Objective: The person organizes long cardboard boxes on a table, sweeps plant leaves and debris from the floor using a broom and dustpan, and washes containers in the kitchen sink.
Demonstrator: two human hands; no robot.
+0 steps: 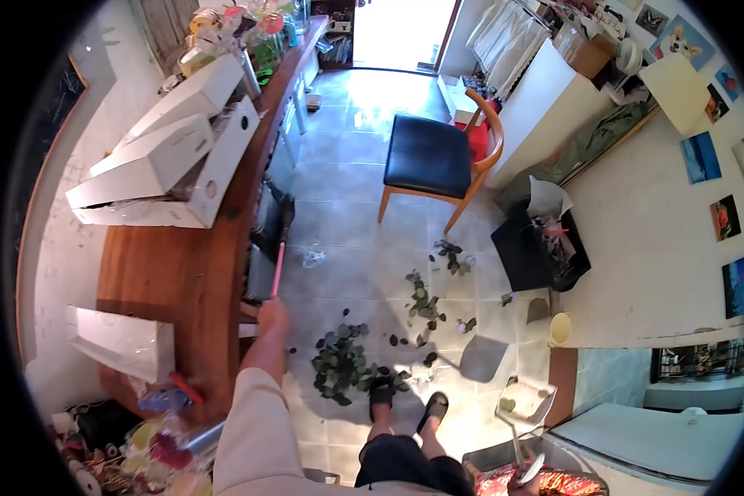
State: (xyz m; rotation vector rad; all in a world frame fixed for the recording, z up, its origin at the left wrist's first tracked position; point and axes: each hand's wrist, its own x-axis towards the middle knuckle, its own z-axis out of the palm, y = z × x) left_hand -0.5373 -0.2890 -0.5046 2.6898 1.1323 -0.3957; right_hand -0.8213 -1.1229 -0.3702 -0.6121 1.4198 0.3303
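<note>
My left hand (pixel 273 314) is closed around the pink handle of a broom (pixel 279 269). The broom's dark head reaches under the wooden table's edge, beside dark things there. At the lower right, my right hand (pixel 521 486), partly cut off by the frame edge, grips a long-handled dustpan (pixel 527 416). The pale pan lies low over the floor with a green leaf or two in it. A pile of green leaves (pixel 339 364) lies in front of my feet. More leafy sprigs (pixel 424 302) are scattered toward the chair.
A wooden chair (pixel 426 157) with a black seat stands ahead. Left is a long wooden table (pixel 190 281) bearing white boxes (pixel 153 157). A black bin (pixel 521 252) with waste stands by the right wall. Clear plastic (pixel 312 258) lies on the tiles. A doorway is at the back.
</note>
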